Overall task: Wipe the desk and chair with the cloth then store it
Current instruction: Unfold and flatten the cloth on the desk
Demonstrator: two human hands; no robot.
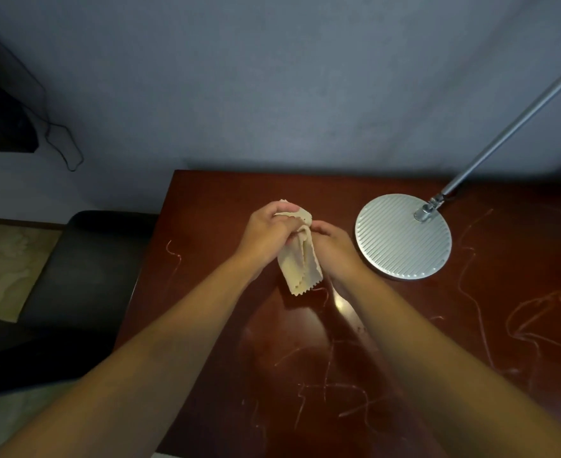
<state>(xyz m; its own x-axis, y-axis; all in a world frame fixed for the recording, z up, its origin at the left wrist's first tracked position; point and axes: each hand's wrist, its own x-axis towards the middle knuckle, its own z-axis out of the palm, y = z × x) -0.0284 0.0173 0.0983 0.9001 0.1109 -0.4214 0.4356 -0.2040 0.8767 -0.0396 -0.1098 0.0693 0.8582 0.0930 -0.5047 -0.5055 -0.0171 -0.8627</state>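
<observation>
We see both hands meet over the dark red-brown counter, working one pale cream cloth between them. The left hand has its grip curled round the upper part of the cloth, fingers folded over a bunched corner that pokes out past the knuckles. The right hand sits just beside it, its grip closed on the cloth's right edge, thumb toward the left hand. From the two hands the cloth hangs down in soft folds, its zigzag-cut lower edge just above the counter or touching it; we cannot tell which. The wood shows many thin pale scratches or scribbled lines. To the right of the hands, near but apart, stands a round ribbed silver lamp base with its metal pole slanting up to the right. Left of the counter we see a black chair, close against its edge
</observation>
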